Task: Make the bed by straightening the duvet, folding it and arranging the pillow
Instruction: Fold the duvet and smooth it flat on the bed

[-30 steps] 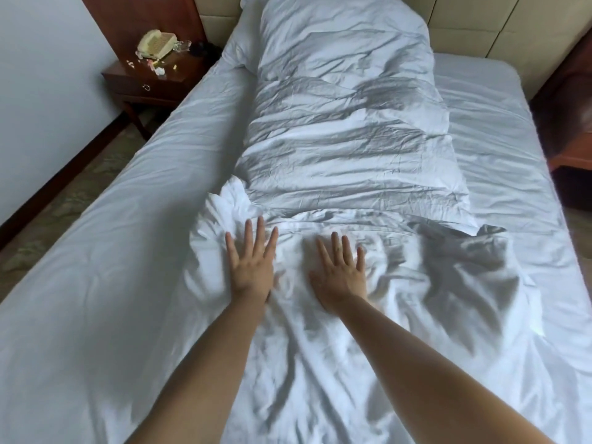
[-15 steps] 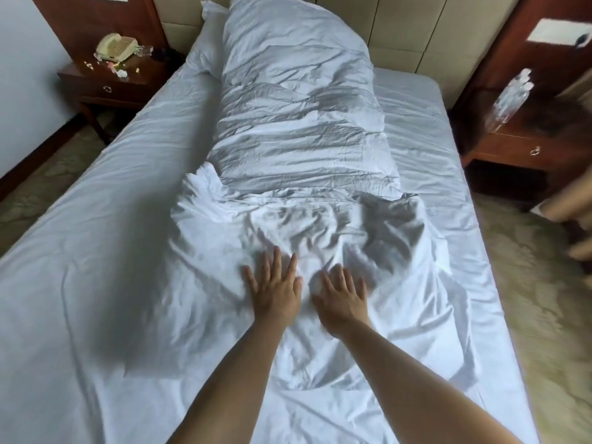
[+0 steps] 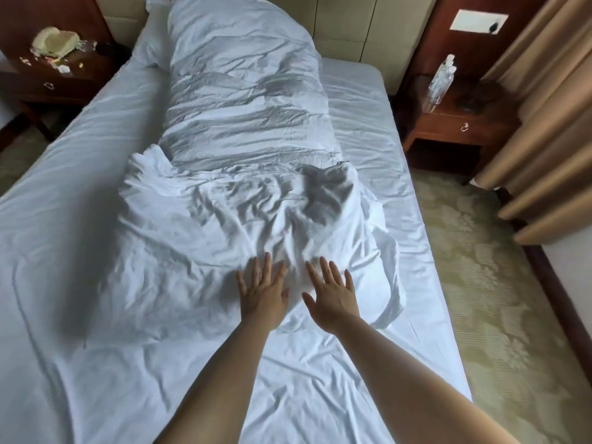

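White sheets cover the bed [image 3: 64, 219] in the head view, and the duvet [image 3: 243, 123] lies folded into a long strip down its middle, its near end crumpled. Left hand [image 3: 261, 291] and right hand [image 3: 333, 294] rest flat there, fingers spread and gripping nothing, probably to smooth creases; the pillow [image 3: 150, 36] sits half hidden at the headboard.
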Demonstrator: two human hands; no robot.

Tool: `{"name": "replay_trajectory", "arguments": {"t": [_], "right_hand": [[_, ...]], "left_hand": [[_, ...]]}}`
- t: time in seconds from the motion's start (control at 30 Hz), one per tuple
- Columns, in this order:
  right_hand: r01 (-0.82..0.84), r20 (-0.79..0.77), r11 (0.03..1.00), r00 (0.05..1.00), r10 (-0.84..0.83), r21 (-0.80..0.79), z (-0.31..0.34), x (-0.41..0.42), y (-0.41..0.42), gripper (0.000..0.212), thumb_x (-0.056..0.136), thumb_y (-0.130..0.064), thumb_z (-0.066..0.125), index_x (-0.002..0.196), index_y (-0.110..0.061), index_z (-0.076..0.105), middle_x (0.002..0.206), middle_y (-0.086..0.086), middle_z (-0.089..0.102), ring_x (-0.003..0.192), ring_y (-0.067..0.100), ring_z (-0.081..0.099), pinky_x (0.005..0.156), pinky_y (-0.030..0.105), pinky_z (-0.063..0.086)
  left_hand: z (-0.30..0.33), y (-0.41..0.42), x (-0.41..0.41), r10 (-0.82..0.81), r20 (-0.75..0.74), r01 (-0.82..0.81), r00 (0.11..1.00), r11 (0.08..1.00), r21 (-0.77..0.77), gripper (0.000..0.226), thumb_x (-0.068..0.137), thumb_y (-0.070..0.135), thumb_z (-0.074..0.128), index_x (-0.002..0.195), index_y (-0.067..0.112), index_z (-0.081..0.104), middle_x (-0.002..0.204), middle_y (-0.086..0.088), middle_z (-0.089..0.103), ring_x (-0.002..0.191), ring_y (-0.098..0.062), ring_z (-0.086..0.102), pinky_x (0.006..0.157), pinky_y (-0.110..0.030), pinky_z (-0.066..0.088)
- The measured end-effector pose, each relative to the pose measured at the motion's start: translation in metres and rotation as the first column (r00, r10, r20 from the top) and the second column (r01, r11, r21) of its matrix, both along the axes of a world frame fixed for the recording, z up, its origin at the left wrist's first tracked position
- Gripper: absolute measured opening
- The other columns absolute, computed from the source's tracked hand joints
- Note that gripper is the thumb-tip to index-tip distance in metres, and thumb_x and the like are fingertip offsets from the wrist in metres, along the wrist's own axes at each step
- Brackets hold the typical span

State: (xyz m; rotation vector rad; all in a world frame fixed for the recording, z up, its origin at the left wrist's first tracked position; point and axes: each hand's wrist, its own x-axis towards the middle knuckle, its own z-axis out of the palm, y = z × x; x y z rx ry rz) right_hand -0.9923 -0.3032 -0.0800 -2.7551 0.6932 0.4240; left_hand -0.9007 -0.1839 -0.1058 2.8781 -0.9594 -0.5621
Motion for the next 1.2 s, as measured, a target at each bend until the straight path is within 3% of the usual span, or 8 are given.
{"name": "replay_trajectory", "arguments": {"t": [0.33, 0.5, 0.67, 1.2], "right_hand": [[-0.037, 0.037, 0.996, 0.999, 0.035, 0.081, 0.014, -0.090, -0.064, 0.061, 0.102, -0.043, 0.030, 0.154, -0.029, 0.002, 0.162, 0.001, -0.005, 0.149, 0.018, -0.005, 0.120, 0.039, -0.004], [-0.161, 0.076, 0.983, 0.985, 0.154, 0.093, 0.027, -0.131, -0.104, 0.060, 0.102, -0.042, 0.030, 0.154, -0.025, 0.006, 0.162, 0.003, -0.002, 0.149, 0.020, -0.003, 0.121, 0.040, 0.000], [-0.207, 0.090, 0.971, 0.976, 0.198, 0.117, 0.041, -0.160, -0.130, 0.059, 0.102, -0.040, 0.032, 0.154, -0.024, 0.010, 0.162, 0.004, 0.003, 0.149, 0.023, 0.003, 0.120, 0.040, 0.007], [-0.221, 0.046, 0.973, 0.975, 0.218, 0.066, 0.047, -0.188, -0.187, 0.059, 0.101, -0.034, 0.038, 0.153, -0.022, 0.013, 0.161, 0.003, 0.008, 0.147, 0.020, 0.012, 0.117, 0.036, 0.017]], "left_hand": [[0.032, -0.062, -0.101, -0.015, 0.027, 0.013, 1.000, 0.998, 0.059, 0.059, 0.102, 0.039, 0.027, 0.151, 0.035, -0.006, 0.157, 0.001, -0.026, 0.146, -0.022, -0.020, 0.116, -0.054, -0.007], [0.057, -0.083, -0.163, 0.065, 0.086, -0.077, 0.994, 0.987, 0.144, 0.063, 0.101, 0.039, 0.033, 0.152, 0.033, -0.005, 0.158, -0.001, -0.022, 0.146, -0.022, -0.020, 0.116, -0.053, -0.007], [0.073, -0.096, -0.207, 0.141, 0.031, -0.145, 0.989, 0.973, 0.178, 0.063, 0.101, 0.037, 0.035, 0.152, 0.033, 0.000, 0.159, -0.002, -0.019, 0.146, -0.022, -0.019, 0.117, -0.052, -0.006], [0.060, -0.144, -0.224, 0.200, -0.093, -0.190, 0.975, 0.976, 0.102, 0.068, 0.098, 0.024, 0.042, 0.153, 0.030, 0.002, 0.160, -0.003, -0.013, 0.147, -0.023, -0.011, 0.118, -0.051, 0.003]]}}
